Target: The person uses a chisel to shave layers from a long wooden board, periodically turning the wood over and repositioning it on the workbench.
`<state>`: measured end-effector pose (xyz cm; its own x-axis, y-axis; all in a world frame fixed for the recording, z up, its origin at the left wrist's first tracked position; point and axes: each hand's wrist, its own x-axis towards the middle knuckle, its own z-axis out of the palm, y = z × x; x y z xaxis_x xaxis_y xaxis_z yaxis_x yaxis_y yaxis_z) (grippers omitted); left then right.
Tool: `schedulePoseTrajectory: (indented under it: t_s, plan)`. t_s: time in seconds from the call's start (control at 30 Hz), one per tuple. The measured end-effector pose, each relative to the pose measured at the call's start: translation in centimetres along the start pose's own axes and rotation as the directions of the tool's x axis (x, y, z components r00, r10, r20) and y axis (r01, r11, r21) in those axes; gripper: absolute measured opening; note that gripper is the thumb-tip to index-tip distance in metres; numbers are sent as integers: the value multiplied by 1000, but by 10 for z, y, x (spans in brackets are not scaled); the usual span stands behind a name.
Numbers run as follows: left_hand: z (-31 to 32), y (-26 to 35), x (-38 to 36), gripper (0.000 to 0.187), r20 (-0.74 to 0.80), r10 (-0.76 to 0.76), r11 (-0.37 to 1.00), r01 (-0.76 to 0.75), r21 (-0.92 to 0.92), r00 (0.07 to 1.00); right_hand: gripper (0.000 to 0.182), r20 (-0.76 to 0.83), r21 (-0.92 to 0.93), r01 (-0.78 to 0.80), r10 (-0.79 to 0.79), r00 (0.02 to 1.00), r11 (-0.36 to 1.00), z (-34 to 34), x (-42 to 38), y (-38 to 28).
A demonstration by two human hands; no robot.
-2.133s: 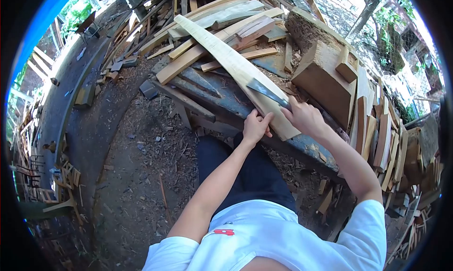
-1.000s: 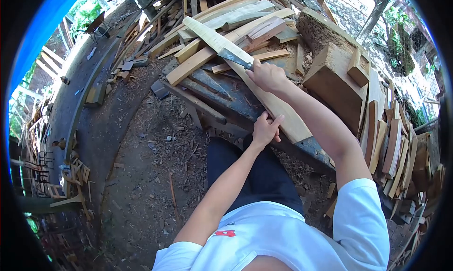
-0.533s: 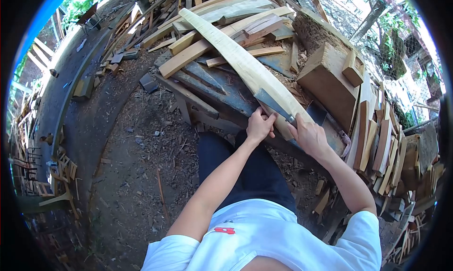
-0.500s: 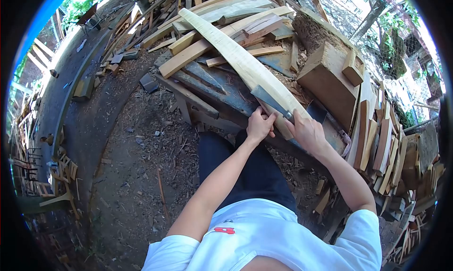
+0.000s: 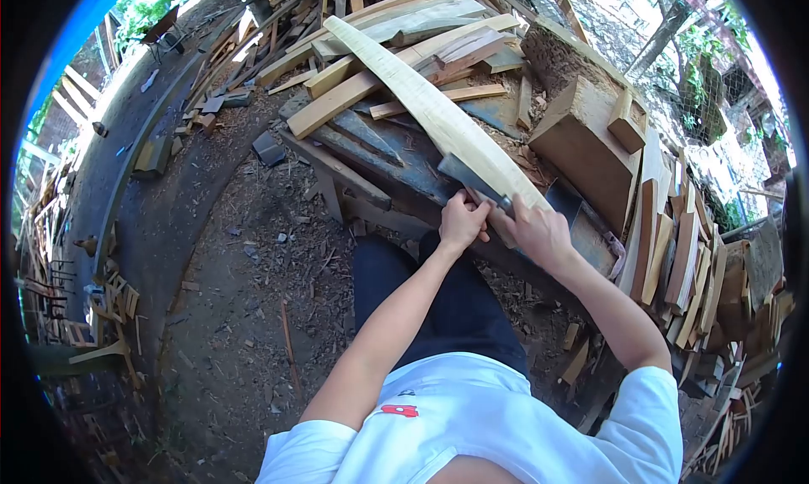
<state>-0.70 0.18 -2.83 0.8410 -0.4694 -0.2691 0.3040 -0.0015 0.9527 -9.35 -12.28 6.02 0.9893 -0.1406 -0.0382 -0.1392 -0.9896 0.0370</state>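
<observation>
A long pale curved board (image 5: 421, 104) lies diagonally over the wood-strewn bench. My right hand (image 5: 539, 231) is closed round the near end of a tool with a flat grey metal blade (image 5: 468, 176). The blade slants to the upper left along the board's near edge, and its exact kind does not show. My left hand (image 5: 462, 223) is closed, thumb and fingers pinched together just below the blade; I cannot tell what they grip. Close beside both hands is a brown wooden edge (image 5: 499, 225), partly hidden by the fingers.
A big squared timber block (image 5: 586, 134) stands at the right of the bench, with a smaller block (image 5: 628, 121) on it. Several cut boards (image 5: 661, 231) lean in a row at the right. More planks (image 5: 350, 96) pile up behind. Wood chips cover the ground (image 5: 244, 315).
The bladed tool and my right hand have shifted slightly up and left along the board's edge. My left hand stays in nearly the same place.
</observation>
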Motion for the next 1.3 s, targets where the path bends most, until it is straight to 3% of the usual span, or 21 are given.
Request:
schedulePoseTrajectory:
  t_s: [0.13, 0.47, 0.57, 0.63, 0.8, 0.93, 1.0, 1.17, 1.3]
  plan:
    - [-1, -2, 1, 28, 17, -60, 995, 58, 79, 998, 39, 32, -11, -8, 8, 999, 1000, -4, -26, 9]
    - [-1, 0, 1, 35, 3, -32, 994, 31, 103, 999, 36, -140, 64, 71, -62, 988, 995, 7, 102, -38]
    - [-2, -2, 2, 36, 12, -15, 997, 14, 78, 1000, 37, -111, 56, 89, -83, 990, 994, 7, 66, -15]
    - [-3, -3, 0, 37, 16, -8, 998, 7, 63, 1000, 35, 6, 62, -41, 41, 999, 997, -7, 22, -6]
    - [-3, 3, -2, 32, 45, -25, 1000, 25, 7, 999, 39, 97, 165, -128, 113, 989, 978, -3, -47, 27]
    - [-3, 9, -3, 31, 58, -42, 998, 39, 44, 997, 40, 142, 218, -153, 124, 982, 964, -28, 6, 13]
    - [-3, 6, -2, 32, 66, -31, 999, 30, 23, 997, 42, 56, 185, -93, 84, 995, 978, -22, 62, 5]
    - [-3, 5, -1, 35, 71, -25, 1000, 25, -1, 997, 49, 83, 277, -76, 55, 995, 958, -36, 189, -30]
    - [-1, 3, -3, 34, 43, -21, 1000, 21, -14, 999, 48, 41, 288, -57, 47, 998, 956, -30, 186, -26]
